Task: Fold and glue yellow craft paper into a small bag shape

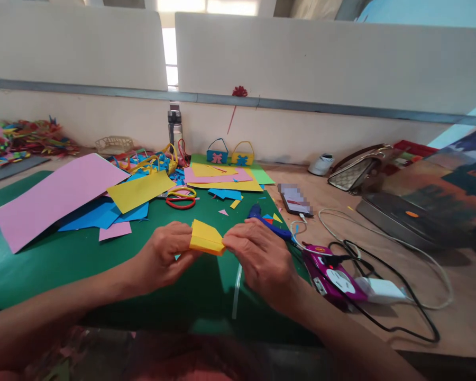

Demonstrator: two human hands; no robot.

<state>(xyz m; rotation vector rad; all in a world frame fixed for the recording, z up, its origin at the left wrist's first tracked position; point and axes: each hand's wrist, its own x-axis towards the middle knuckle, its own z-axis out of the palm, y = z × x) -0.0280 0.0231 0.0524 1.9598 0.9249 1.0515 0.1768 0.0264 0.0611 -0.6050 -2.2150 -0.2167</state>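
Forearms [63,307] slant in from both lower corners, ending in the left grip [170,251] and the right grip [264,259], close together and both clenched at the fingertips. Beneath and around them spreads the table [468,328], its near edge running just below the grips, a white wall [325,69] standing well beyond. Its green mat [19,275] gives the left grip room sideways and toward the near edge; the mat's right border passes under the right forearm.

Left of and beyond the left grip slopes a large pink sheet [59,198], with blue sheets [95,216] partly under it. Straight beyond both grips lie stacked yellow and pink sheets [238,185]. Right of the right grip, a purple power block [323,275] with looping cables [437,333] crowds that side. Past the right grip rests a phone [295,200], plugged in; nearer, a blue glue gun [277,230] lies just behind that grip, partly hidden by it. Scissors [180,207] lie beyond the left grip.

Between the grips, above the mat, is a folded yellow paper piece [207,238]: left fingers grasp one end, right fingertips pinch the opposite corner. Below the right grip lies a narrow clear strip [237,296].
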